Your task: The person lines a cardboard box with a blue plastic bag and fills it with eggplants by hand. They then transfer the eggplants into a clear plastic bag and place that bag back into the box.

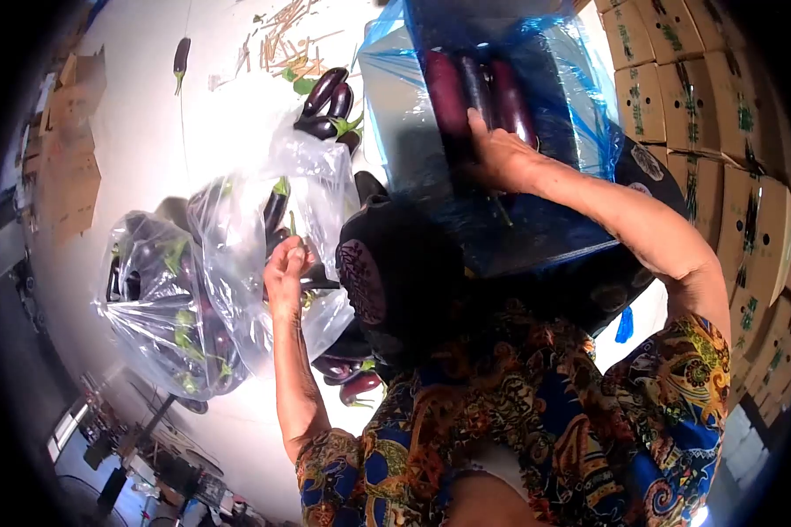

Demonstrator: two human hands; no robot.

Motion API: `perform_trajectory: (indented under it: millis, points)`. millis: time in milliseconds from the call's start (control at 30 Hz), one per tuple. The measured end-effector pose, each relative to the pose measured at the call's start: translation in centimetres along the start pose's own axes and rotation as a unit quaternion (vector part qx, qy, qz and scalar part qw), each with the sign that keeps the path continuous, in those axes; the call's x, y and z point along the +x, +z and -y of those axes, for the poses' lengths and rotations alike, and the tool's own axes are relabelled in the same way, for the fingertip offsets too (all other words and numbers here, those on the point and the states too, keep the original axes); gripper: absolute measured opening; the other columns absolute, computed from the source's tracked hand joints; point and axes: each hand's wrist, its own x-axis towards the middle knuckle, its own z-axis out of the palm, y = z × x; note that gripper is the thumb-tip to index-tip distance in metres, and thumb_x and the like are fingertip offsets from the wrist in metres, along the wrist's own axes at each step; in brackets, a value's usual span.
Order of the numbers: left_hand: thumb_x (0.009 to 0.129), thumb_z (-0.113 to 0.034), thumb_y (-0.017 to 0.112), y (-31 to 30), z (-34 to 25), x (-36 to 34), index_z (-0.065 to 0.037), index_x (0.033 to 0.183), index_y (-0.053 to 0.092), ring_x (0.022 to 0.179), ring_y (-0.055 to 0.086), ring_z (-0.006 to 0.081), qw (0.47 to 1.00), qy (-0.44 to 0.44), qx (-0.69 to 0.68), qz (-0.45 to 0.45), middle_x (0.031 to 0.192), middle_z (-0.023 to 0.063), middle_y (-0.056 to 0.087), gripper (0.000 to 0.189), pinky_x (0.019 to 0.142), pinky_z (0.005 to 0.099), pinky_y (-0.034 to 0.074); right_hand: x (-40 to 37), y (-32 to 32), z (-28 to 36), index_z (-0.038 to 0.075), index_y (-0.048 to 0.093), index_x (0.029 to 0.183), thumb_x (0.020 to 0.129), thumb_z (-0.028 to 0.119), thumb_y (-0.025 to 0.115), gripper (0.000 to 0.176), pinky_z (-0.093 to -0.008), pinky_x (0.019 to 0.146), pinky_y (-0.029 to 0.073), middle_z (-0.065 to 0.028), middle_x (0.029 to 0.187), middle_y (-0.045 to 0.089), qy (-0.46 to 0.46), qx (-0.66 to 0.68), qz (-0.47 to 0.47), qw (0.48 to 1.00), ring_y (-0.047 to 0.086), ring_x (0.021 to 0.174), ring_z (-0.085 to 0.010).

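My left hand (286, 263) grips the rim of a clear plastic bag (237, 220) that holds several dark purple eggplants. My right hand (499, 156) reaches into a box lined with blue plastic (554, 224) and closes on one of the eggplants (453, 92) lying side by side in it. A dark rounded object (400, 277) sits between my two arms, close to the camera, and hides part of the box's near side.
A second clear bag of eggplants (154, 307) lies left of the first. Loose eggplants (330, 105) and cut stems (290, 39) lie on the pale floor beyond; more eggplants (356, 382) are near my body. Stacked cardboard boxes (729, 140) line the right side.
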Motion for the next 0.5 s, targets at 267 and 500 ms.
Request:
perform_trajectory:
  millis: [267,500]
  points:
    - [0.086,-0.013,0.066,-3.1,13.4,-1.4,-0.006,0.107,0.061,0.073,0.057,0.0109,0.984,-0.010,-0.130,-0.121,0.088,0.0005,0.062,0.023,0.065,0.0231,0.047,1.5,1.7,1.1,-0.014,0.000,0.142,0.087,0.018,0.053,0.083,-0.0457,0.083,0.050,-0.0322,0.101,0.062,0.030,-0.044,-0.002,0.999,0.063,0.095,-0.0435]
    - [0.085,-0.021,0.067,-3.6,20.0,-0.1,-0.010,0.112,0.052,0.086,0.053,0.0133,0.948,-0.165,-0.143,-0.229,0.104,0.0010,0.056,0.033,0.070,0.0286,0.045,1.8,3.3,-0.7,-0.011,-0.005,0.142,0.086,0.031,0.060,0.096,-0.0449,0.080,0.050,-0.0326,0.091,0.063,-0.048,-0.046,-0.067,0.996,0.064,0.084,-0.0436]
